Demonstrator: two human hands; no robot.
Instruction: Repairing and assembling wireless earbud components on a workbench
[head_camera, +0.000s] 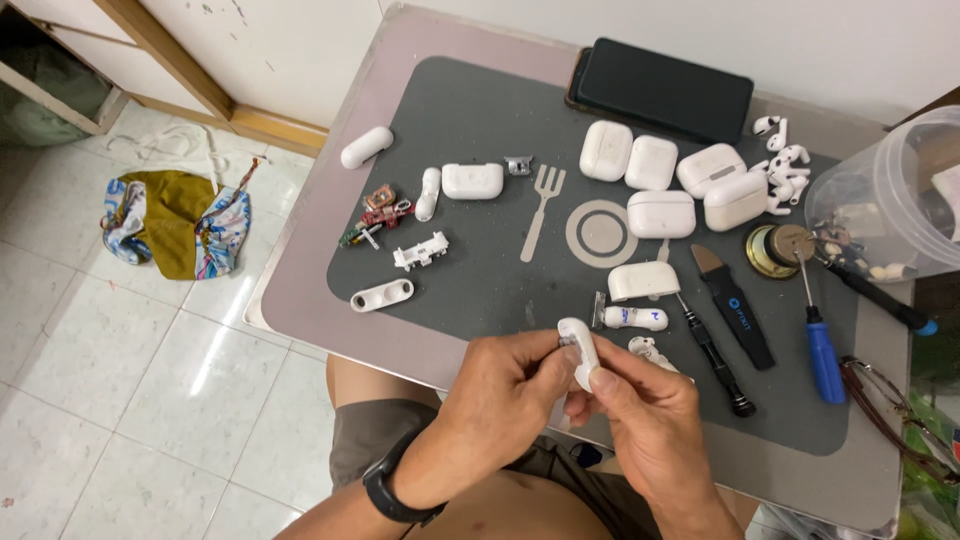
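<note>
Low in the middle of the frame, both hands meet over the near edge of the worktop (330, 250). The left hand (500, 395), with a black wristband behind it, and the right hand (640, 405) share one small white earbud-case shell (580, 350), held up just above the dark grey mat (470, 120). Both grips are closed on it: left thumb and fingers pinch its left side, right thumb presses along its right edge. By the look of it this is the handling step of a strip-down or refit, with the shell turned between the fingertips for inspection or prising. Whether it is a lid or a base half, I cannot tell.

Just beyond the fingers, in the lower middle of the mat, lie another white shell half (643, 281) and a small white inner piece (634, 318). To their right sit a black screwdriver (712, 352), a black pry tool (735, 308) and a blue-handled screwdriver (822, 345). Whole white cases (660, 213) cluster in the upper right, below a black phone (662, 90). Small circuit parts (375, 215) sit at the mat's left.

The next move, I judge, calls for a firm pinch by one hand so the other can free itself, with gentle force on the thin plastic.
</note>
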